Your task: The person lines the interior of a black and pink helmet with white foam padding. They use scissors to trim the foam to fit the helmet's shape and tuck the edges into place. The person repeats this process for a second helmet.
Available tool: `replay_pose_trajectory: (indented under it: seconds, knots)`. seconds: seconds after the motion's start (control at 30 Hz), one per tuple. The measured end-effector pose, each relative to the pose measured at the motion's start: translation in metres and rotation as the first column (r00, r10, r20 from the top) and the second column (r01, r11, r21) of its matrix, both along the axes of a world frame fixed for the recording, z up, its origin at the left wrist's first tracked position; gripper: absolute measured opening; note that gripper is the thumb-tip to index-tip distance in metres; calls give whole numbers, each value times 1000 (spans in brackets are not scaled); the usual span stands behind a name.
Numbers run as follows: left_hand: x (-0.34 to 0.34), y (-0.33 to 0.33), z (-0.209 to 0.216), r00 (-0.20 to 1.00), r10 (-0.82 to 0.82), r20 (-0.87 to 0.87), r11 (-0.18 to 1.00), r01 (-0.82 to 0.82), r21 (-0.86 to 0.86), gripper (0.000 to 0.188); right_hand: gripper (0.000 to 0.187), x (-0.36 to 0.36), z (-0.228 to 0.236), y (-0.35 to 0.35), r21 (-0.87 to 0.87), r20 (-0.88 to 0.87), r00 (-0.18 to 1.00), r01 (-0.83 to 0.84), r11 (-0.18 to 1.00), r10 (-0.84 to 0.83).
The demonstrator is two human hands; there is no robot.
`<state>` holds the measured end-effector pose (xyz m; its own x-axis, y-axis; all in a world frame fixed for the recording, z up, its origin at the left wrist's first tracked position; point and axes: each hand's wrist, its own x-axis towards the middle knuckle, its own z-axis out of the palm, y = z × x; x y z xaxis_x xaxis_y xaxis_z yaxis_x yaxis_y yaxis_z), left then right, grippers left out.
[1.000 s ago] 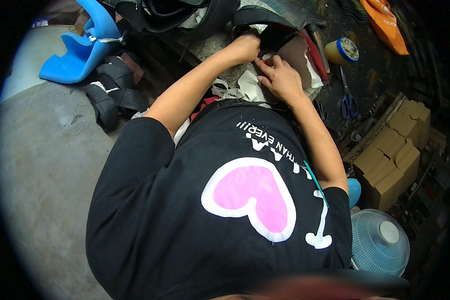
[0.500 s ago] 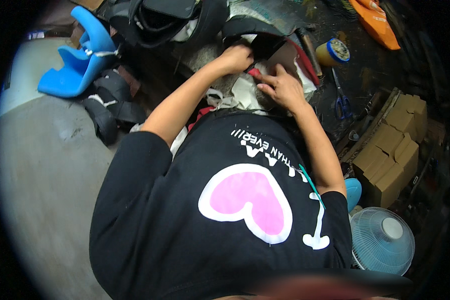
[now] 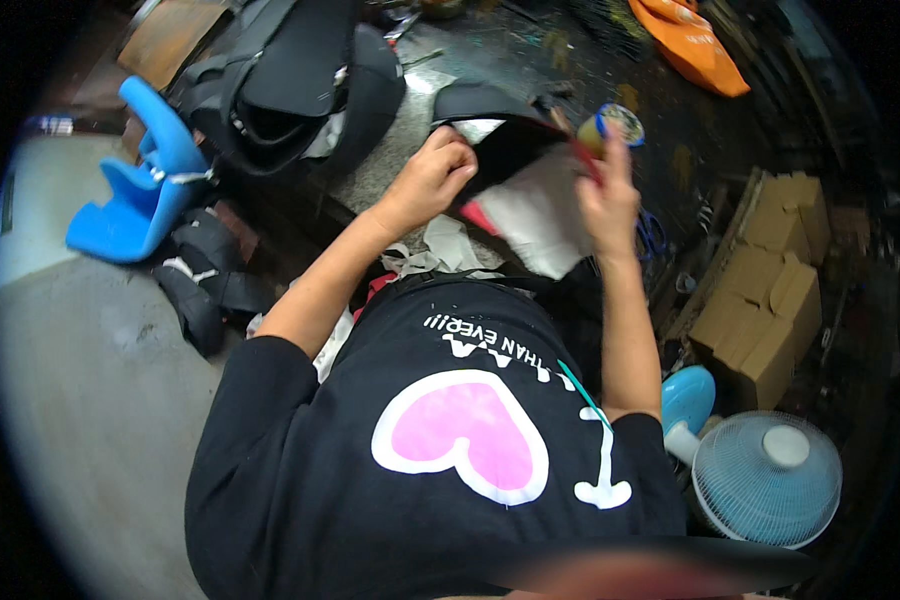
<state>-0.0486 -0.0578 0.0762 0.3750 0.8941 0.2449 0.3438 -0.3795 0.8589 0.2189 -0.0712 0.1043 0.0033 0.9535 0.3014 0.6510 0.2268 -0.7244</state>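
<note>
Black cover [image 3: 505, 150], with white lining [image 3: 540, 215], lies on the bench at 12 o'clock, between both hands. Left hand [image 3: 430, 180] closes on its left edge; right hand [image 3: 608, 195] rests at its right edge, fingers raised, grip unclear. Blue seat [image 3: 145, 185] at 10 o'clock; fan [image 3: 765, 478] at 4 o'clock.

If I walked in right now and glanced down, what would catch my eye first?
Probably the big pink heart on the person's black shirt, low in the middle. Above it, the left hand grips a black and white sheet of material while the right hand is raised beside it. A bright blue plastic seat lies on the floor at far left.
</note>
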Motion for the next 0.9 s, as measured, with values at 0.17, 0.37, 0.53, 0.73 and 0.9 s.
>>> replay_pose_trajectory:
  seconds: [0.17,0.37,0.53,0.73,0.9]
  knots:
    - [16,-13,26,996,-91,16,953,82,292,19,81,104,46,9,205,66,984,150,967,-167]
    - [-6,-19,37,987,54,-150,906,14,422,30,77,258,23,34,166,-76,948,319,933,-311]
    - [-60,-20,57,725,653,-216,566,-278,776,41,91,315,-83,42,-48,450,860,295,954,-243]
    - [-129,-37,51,258,837,-483,547,-433,717,56,90,273,-76,39,241,599,630,447,861,-495]
    - [-147,-33,45,415,850,-324,470,-321,822,35,82,177,-28,59,347,429,859,128,929,-279]
